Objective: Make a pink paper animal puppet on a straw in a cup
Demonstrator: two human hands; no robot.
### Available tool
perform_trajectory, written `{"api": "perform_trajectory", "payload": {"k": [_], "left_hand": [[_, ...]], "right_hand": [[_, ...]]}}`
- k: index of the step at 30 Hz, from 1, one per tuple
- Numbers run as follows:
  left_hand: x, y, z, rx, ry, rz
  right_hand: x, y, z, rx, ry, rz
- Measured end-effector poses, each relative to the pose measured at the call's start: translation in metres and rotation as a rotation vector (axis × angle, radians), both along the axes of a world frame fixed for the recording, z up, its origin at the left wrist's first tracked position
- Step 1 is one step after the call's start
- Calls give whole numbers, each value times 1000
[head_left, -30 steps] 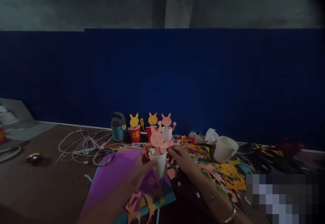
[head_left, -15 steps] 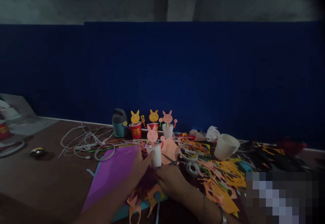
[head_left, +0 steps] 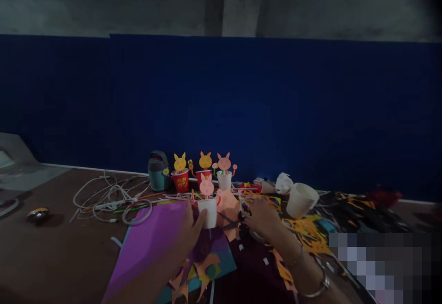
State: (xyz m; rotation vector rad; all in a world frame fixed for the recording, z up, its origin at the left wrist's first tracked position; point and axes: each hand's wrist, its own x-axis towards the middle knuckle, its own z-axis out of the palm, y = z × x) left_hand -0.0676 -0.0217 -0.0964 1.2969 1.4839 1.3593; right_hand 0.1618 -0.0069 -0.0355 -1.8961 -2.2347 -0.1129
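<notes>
A white paper cup (head_left: 207, 213) stands upright on the table, a pink paper cat-like face (head_left: 206, 186) rising from it. My left hand (head_left: 191, 223) grips its left side, thumb across the front. To the right, my right hand (head_left: 262, 216) is closed at the handles of the scissors (head_left: 230, 223), hiding part of them. The blades lie over a piece of peach paper (head_left: 228, 203). Behind are two red cups with yellow faces, the left red cup (head_left: 180, 180) clearest, and another white cup (head_left: 224, 180) with a pink face.
Purple sheets (head_left: 155, 230) lie under my left arm, with cut paper scraps (head_left: 207, 267) in front. White cables (head_left: 107, 196) and a teal-and-black container (head_left: 158, 170) are at the left. Rightward are a large white cup (head_left: 302, 200), crumpled tissue (head_left: 283, 183) and yellow offcuts (head_left: 307, 235).
My right hand has left the area beside the cup and moved right to the scissors' handles. My left hand keeps its grip on the cup. The view has shifted slightly.
</notes>
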Motion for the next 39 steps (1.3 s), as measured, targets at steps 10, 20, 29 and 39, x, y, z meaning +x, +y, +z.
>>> {"api": "perform_trajectory", "payload": {"k": [10, 20, 29, 39], "left_hand": [[-1, -13, 10, 600, 435, -78], [3, -25, 15, 609, 580, -303], [7, -21, 14, 612, 282, -224], [7, -18, 9, 634, 321, -188]], "right_hand": [[-21, -1, 0, 20, 435, 245], [-47, -21, -22, 130, 528, 468], [-47, -24, -19, 119, 469, 477], [-56, -31, -18, 205, 589, 509]]}}
